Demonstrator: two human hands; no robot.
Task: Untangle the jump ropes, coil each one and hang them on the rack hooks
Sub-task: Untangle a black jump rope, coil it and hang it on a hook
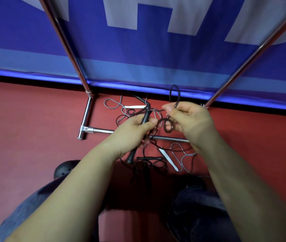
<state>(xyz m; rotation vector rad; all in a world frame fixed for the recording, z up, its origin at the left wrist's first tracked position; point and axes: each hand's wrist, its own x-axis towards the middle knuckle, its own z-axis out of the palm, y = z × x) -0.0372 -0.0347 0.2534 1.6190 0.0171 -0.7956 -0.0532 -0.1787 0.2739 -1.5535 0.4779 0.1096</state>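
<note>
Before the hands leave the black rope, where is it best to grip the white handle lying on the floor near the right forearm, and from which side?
Probably mid-shaft on the white handle, coming from above. It lies flat on the red floor, slanted, with grey cord looping beside it, so pinching across its narrow width avoids the tangle.

Both forearms (79, 186) are bare to the lower edge of the picture, with no sleeves, watch or rings showing on the hands (131, 131). The legs wear blue denim trousers (199, 215). A rounded black shoe (65, 169) shows at the left foot.
</note>
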